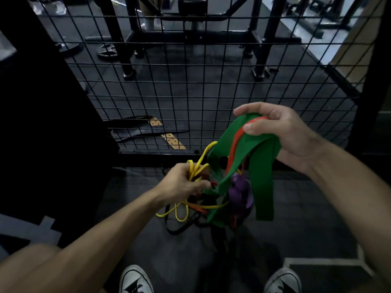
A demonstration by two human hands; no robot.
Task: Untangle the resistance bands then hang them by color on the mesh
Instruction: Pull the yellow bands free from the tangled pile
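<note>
Beyond the black wire mesh (pixel 203 85) lay dark gym floor. My right hand (pixel 281 132) pinched the wide green rubber band (pixel 260 166); my left hand (pixel 182 183) gripped thin yellow loops (pixel 197 169). Soft, stretchy, snag-prone, I judged; best held near the knot.

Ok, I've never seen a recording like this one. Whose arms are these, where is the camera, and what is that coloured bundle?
There is no robot here. One camera sits on a person's head, looking down past their arms to their sneakers. The right hand grips the wide green band and an orange band. The left hand grips the thin yellow band. A purple band hangs knotted between them. All are still tangled. Ahead stands the black wire mesh, with nothing hung on it.
</note>
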